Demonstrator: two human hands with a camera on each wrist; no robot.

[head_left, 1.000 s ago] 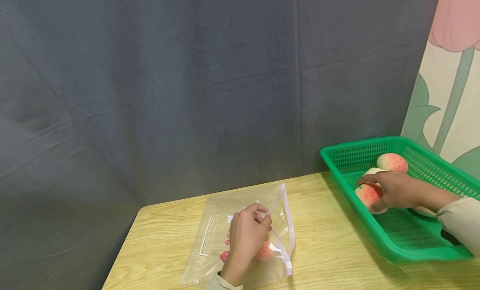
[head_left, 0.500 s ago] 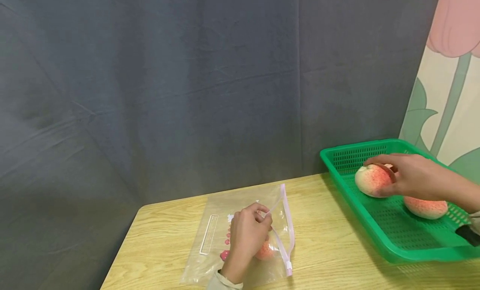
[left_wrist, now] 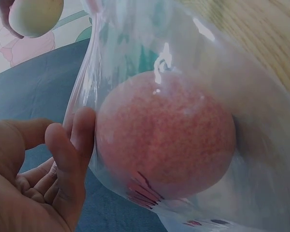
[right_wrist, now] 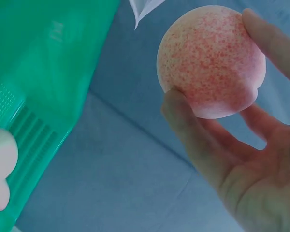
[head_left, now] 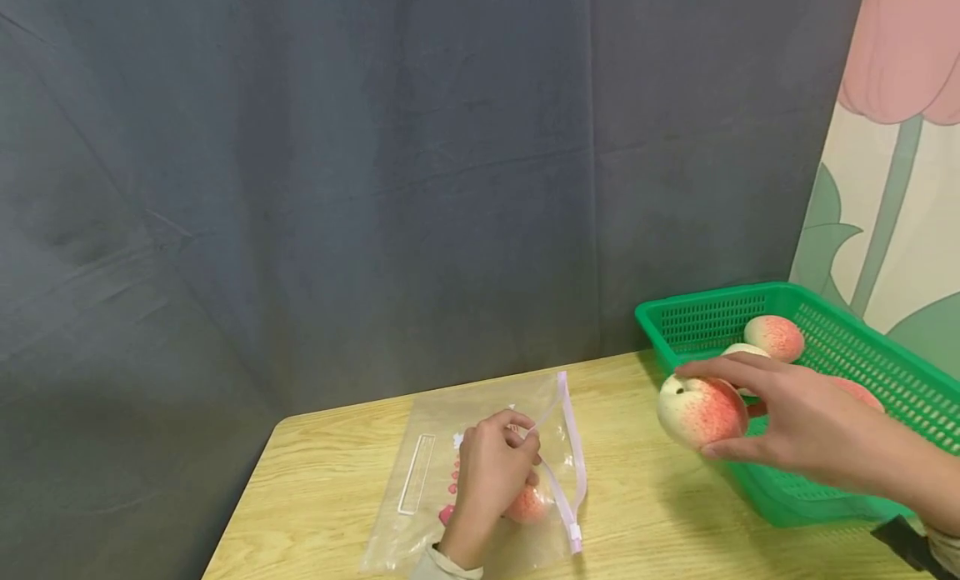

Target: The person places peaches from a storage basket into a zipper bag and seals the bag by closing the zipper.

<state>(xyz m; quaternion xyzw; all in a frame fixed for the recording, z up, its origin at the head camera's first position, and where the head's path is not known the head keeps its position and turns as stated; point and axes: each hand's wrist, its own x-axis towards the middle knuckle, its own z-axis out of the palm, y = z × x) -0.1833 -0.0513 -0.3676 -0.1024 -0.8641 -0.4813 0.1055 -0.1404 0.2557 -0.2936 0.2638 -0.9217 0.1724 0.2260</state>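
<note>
A clear zip bag (head_left: 442, 472) with a pale purple zip strip lies on the table, its mouth parted toward the right. Inside it rests one peach (left_wrist: 164, 135), seen through the plastic. My left hand (head_left: 495, 467) pinches the bag's upper layer near the mouth. Between the thumb and fingers of my right hand (head_left: 802, 417) is another peach (right_wrist: 210, 63), cream and red, held in the air just left of the green basket (head_left: 787, 513). In the right wrist view the fingers curl round its sides.
Several more peaches, among them one peach (head_left: 776, 338) at the back, sit in the basket. The wooden table (head_left: 322, 463) ends at a dark grey curtain (head_left: 375, 188). A wall with a tulip picture (head_left: 900, 55) stands at the right.
My right hand has lifted a peach out of the basket and moved it left past the basket's rim. The left hand has kept its hold on the bag.
</note>
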